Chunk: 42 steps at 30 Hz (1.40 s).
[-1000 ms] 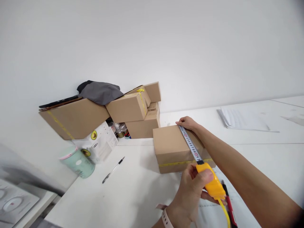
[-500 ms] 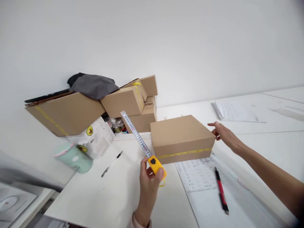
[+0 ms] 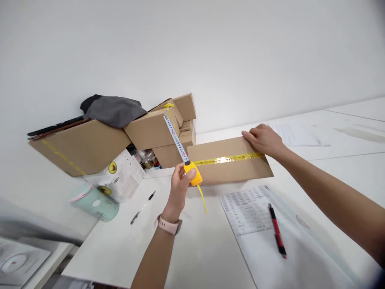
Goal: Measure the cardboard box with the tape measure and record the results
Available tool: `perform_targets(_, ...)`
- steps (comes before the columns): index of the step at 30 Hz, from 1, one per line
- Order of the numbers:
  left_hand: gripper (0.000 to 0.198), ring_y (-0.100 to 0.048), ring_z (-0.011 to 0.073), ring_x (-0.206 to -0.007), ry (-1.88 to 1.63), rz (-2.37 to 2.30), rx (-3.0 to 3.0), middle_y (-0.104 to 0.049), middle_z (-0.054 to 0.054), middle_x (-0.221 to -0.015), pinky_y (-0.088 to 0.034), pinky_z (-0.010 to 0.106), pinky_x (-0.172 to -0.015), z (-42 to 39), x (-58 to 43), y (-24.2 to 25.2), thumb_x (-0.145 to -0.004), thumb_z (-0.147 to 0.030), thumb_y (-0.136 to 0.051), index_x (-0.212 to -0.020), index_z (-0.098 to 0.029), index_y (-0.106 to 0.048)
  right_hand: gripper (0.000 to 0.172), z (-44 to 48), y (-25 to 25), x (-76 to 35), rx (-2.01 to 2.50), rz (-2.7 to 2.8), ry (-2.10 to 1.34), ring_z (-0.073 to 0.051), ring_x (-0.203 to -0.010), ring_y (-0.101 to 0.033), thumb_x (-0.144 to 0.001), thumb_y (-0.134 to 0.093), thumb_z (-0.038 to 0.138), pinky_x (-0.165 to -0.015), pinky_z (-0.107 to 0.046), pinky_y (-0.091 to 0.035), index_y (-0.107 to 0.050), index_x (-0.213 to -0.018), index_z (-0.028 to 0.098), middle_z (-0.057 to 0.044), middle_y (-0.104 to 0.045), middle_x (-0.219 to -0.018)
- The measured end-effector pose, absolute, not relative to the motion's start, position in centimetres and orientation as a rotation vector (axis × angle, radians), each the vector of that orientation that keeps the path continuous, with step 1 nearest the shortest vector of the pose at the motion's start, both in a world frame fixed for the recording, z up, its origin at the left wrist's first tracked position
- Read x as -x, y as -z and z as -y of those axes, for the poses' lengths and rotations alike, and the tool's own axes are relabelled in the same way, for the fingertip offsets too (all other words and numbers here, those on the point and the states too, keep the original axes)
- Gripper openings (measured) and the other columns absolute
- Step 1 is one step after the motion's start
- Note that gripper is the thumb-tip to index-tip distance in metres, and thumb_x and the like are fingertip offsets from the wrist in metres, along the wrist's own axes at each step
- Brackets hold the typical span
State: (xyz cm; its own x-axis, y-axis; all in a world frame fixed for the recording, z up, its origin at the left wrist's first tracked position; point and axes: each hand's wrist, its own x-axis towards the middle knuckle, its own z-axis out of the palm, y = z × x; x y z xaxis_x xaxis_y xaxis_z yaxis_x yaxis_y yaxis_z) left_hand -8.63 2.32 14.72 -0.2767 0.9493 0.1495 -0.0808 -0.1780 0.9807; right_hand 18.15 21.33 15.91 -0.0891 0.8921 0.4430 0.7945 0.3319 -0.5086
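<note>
My left hand is closed around a yellow tape measure, thumb on top of the case. Its blade sticks out up and to the left, and a yellow wrist strap dangles below. Just right of it, a cardboard box has its face with yellow tape turned toward me. My right hand grips the box at its upper right corner; some fingertips are hidden behind it. The left end of the box lies close by the tape measure; I cannot tell whether they touch.
A printed sheet with a red and black pen lies in front of the box. Another pen is on the left. Stacked cardboard boxes, a dark cloth and a mint-green canister stand behind and left. Papers lie back right.
The box has been tipped so its taped side faces up toward me. My right hand has moved left onto its upper corner. My left hand has moved up with the tape measure.
</note>
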Motion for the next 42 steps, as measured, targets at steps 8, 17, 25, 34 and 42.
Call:
perform_targets(8,0.060,-0.061,0.0163,-0.077,-1.243,-1.069,-1.190,-0.067,0.003,-0.091,-0.053,0.026,-0.065,0.5,2.5,-11.0,-0.070,-0.046,-0.085,-0.116,-0.022,-0.055,0.041,-23.8,-15.2,-14.2,1.385,2.020,-0.006,-0.029,-0.085,-0.063,-0.099,-0.032,0.034,-0.083,-0.042,-0.041,-0.069,-0.103,0.019,-0.014,-0.072,-0.093)
perform_targets(17,0.062,-0.058,0.0138,-0.076,-1.080,-0.970,-1.065,-0.063,0.004,-0.093,-0.049,0.025,-0.066,1.2,0.8,-7.3,-0.067,-0.049,-0.088,-0.112,-0.020,-0.057,0.057,-23.1,-14.3,-14.7,1.085,2.191,0.306,-0.027,-0.092,-0.059,-0.091,-0.035,0.009,-0.084,-0.040,-0.034,-0.056,-0.141,0.026,-0.009,-0.072,-0.102)
perform_targets(25,0.061,-0.057,0.0140,-0.079,-1.083,-0.940,-1.002,-0.062,0.004,-0.096,-0.050,0.025,-0.068,2.5,-0.4,-6.3,-0.067,-0.045,-0.089,-0.113,-0.021,-0.058,0.055,-23.7,-14.3,-15.0,1.001,2.314,0.305,-0.026,-0.093,-0.055,-0.093,-0.039,0.010,-0.081,-0.040,-0.037,-0.066,-0.135,0.032,-0.010,-0.070,-0.110)
perform_targets(34,0.071,-0.061,0.0187,-0.089,-1.043,-0.996,-0.987,-0.061,0.006,-0.106,-0.052,0.031,-0.076,3.5,-2.2,-5.4,-0.063,-0.040,-0.090,-0.121,-0.020,-0.055,0.054,-22.8,-14.0,-15.3,0.967,2.286,0.332,-0.027,-0.093,-0.054,-0.095,-0.036,0.013,-0.082,-0.041,-0.037,-0.068,-0.133,0.034,-0.009,-0.070,-0.111)
perform_targets(42,0.071,-0.060,0.0195,-0.092,-1.039,-1.008,-1.022,-0.063,0.006,-0.106,-0.052,0.032,-0.078,3.5,-1.5,-5.3,-0.064,-0.040,-0.089,-0.123,-0.020,-0.056,0.051,-22.5,-13.9,-15.4,0.959,2.256,0.402,-0.026,-0.090,-0.052,-0.096,-0.035,0.015,-0.078,-0.039,-0.035,-0.069,-0.130,0.032,-0.009,-0.069,-0.109)
